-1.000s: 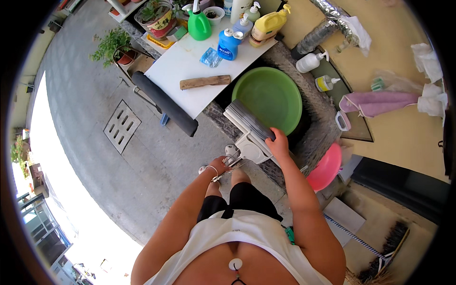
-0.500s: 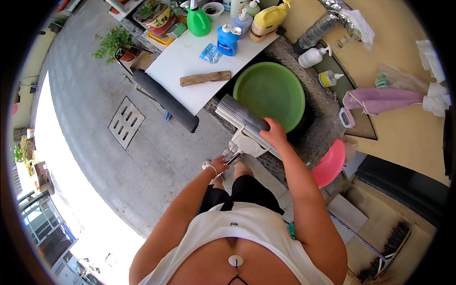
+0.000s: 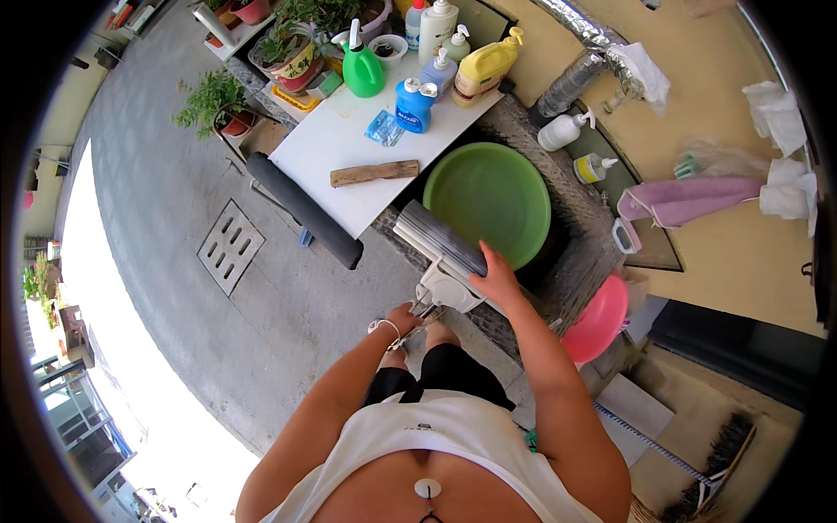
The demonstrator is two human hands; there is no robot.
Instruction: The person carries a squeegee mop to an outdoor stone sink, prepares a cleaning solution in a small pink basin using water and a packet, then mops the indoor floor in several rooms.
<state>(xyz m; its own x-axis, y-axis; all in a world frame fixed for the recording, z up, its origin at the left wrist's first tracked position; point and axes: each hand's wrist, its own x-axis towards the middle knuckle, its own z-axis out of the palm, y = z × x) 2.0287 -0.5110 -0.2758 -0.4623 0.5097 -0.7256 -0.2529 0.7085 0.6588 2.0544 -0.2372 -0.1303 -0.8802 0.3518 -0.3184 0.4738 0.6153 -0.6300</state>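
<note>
Mop-like tool (image 3: 446, 283): off-white plastic body, dull grey pad (image 3: 441, 237) ridged lengthwise, thin metal rods (image 3: 424, 308) below. Slants across the near edge of the stone sink (image 3: 575, 270), beside the green basin (image 3: 488, 202). Left hand (image 3: 404, 319) curled round the rods; right hand (image 3: 496, 275) clasps the pad's right end, fingers partly spread. Contact with basin: cannot tell.

White tabletop (image 3: 305, 157), 11 o'clock of view. On it, by its own clock: wooden block (image 3: 375, 173) at 6, blue packet (image 3: 384, 129) near middle, blue bottle (image 3: 413, 108) and yellow jug (image 3: 486, 68) toward 2, green spray bottle (image 3: 363, 73) at 12. Dark stone sink (image 3: 593, 222), view's 2: green basin (image 3: 488, 205) inside. Grey floor (image 3: 288, 305), 9: slotted grate (image 3: 231, 247) set in.
</note>
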